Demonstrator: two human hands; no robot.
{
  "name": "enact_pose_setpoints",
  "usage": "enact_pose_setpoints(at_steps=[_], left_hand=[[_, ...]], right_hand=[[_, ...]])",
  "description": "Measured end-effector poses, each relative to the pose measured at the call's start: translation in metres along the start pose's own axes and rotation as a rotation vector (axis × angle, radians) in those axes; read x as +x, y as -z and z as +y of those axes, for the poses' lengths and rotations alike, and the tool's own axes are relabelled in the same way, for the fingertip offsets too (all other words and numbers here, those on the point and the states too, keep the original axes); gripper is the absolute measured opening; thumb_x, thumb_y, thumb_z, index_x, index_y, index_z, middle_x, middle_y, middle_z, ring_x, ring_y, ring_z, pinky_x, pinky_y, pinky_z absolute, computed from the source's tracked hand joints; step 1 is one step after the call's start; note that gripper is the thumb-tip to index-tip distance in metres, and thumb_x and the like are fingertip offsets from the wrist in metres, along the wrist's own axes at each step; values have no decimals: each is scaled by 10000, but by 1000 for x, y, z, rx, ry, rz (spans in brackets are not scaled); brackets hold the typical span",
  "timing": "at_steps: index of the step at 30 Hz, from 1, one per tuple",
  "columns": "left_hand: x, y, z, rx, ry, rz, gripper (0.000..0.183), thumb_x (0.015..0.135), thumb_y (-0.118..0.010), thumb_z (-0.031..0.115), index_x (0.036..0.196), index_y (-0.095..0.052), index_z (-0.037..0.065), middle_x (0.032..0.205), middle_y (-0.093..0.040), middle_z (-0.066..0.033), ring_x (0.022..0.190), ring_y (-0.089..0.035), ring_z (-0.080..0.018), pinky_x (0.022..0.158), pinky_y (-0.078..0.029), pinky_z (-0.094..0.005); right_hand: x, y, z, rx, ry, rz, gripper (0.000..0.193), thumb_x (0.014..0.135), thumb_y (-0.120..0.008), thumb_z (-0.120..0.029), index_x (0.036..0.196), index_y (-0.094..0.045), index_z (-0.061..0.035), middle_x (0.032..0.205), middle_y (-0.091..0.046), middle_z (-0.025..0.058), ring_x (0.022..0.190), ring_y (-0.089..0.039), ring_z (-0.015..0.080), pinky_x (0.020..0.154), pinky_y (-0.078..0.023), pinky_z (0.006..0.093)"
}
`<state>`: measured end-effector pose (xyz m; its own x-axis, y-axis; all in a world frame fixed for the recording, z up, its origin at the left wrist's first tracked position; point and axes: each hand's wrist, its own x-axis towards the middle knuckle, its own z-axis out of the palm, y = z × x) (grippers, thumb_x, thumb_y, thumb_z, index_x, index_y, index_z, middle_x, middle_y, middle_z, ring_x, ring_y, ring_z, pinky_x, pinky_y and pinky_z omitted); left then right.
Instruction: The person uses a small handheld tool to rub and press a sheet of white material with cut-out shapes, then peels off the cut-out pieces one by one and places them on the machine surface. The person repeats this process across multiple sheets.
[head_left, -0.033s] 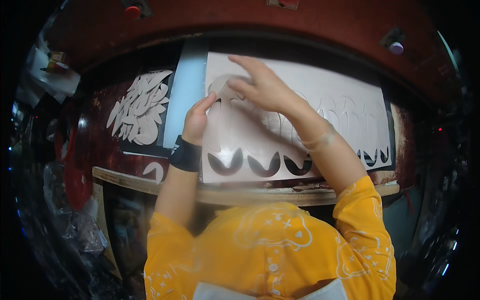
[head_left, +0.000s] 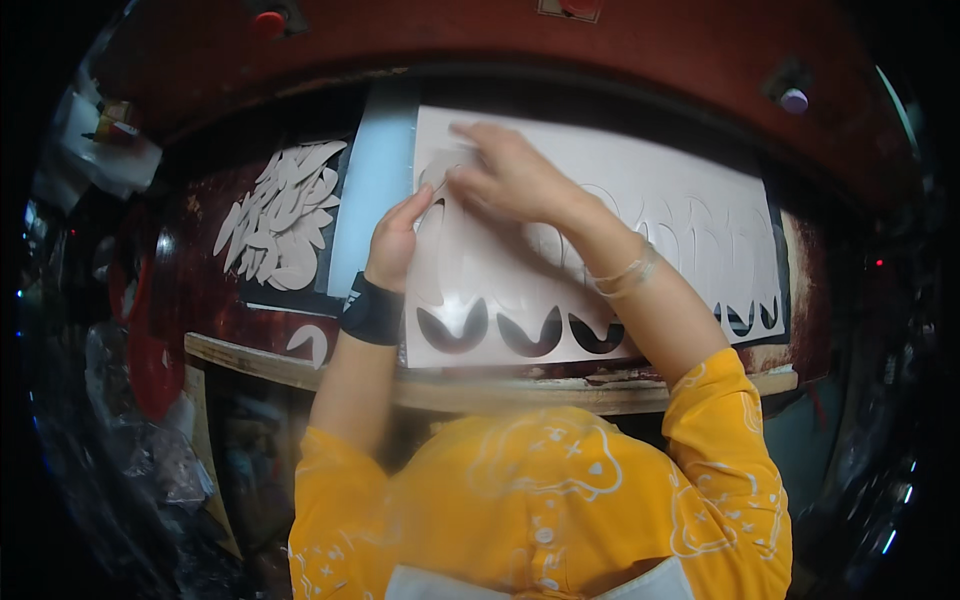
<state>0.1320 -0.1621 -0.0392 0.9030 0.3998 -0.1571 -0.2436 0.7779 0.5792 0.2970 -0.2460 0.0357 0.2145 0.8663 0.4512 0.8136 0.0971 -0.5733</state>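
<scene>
A large pale sheet (head_left: 640, 145) lies across the work surface, with cut outlines along it and dark crescent-shaped openings near its front edge. At its left edge is my left hand (head_left: 395, 243), with a black wristband; its fingers are closed at a pale cut-out piece (head_left: 436, 172), part of which is hidden. Over the sheet's upper left is my right hand (head_left: 510, 175), blurred by motion. Its index finger is stretched out, apart from the lower fingers, and no held thing shows in it. A heap of pale curved cut-outs (head_left: 285, 215) lies to the left.
A light blue strip (head_left: 375, 170) separates the heap from the sheet. One loose cut-out (head_left: 308, 343) sits by the wooden front edge (head_left: 270, 366). Behind the sheet is a red machine beam (head_left: 640, 50) with a red button (head_left: 268, 25) and a purple knob (head_left: 793, 100). Clear plastic bags are at lower left.
My right hand has shifted slightly left and down, its index and lower fingers now nearer each other. My left hand has hardly moved.
</scene>
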Motion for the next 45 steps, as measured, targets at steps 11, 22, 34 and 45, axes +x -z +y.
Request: enact_pose_setpoints(at_steps=[11, 22, 34, 45], left_hand=[[-4, -18, 2, 233, -19, 195, 407, 1009, -410, 248, 1289, -489, -36, 1148, -606, -113, 1012, -608, -173, 884, -491, -283], [-3, 0, -2, 137, 14, 62, 299, 983, -461, 182, 1179, -551, -25, 1069, -632, -107, 914, -634, -181, 823, -518, -295], [-17, -1, -4, -236, 68, 6, 388, 999, -387, 280, 1198, -532, -20, 1114, -610, -131, 987, -619, -234, 871, -515, -360], [-5, -25, -22, 16, -51, 247, 498, 935, -536, 446, 1153, -513, -1, 1063, -598, -175, 1091, -590, -276, 982, -489, -399]], right_hand=[[-16, 9, 27, 1036, -812, 550, 149, 939, -537, -201, 891, -591, -70, 688, -526, -12, 653, -515, 84, 582, -461, 246], [-54, 7, -35, 95, 306, 132, 187, 743, -683, -149, 861, -609, -24, 662, -540, 101, 576, -532, 248, 559, -429, 318], [-28, -12, -34, 95, -408, -239, 480, 757, -726, -385, 924, -593, 45, 724, -642, 206, 687, -662, 307, 649, -518, 366], [-75, 16, -93, 513, 592, -84, 123, 779, -628, -166, 844, -604, -64, 776, -582, 79, 696, -581, 245, 579, -464, 357]])
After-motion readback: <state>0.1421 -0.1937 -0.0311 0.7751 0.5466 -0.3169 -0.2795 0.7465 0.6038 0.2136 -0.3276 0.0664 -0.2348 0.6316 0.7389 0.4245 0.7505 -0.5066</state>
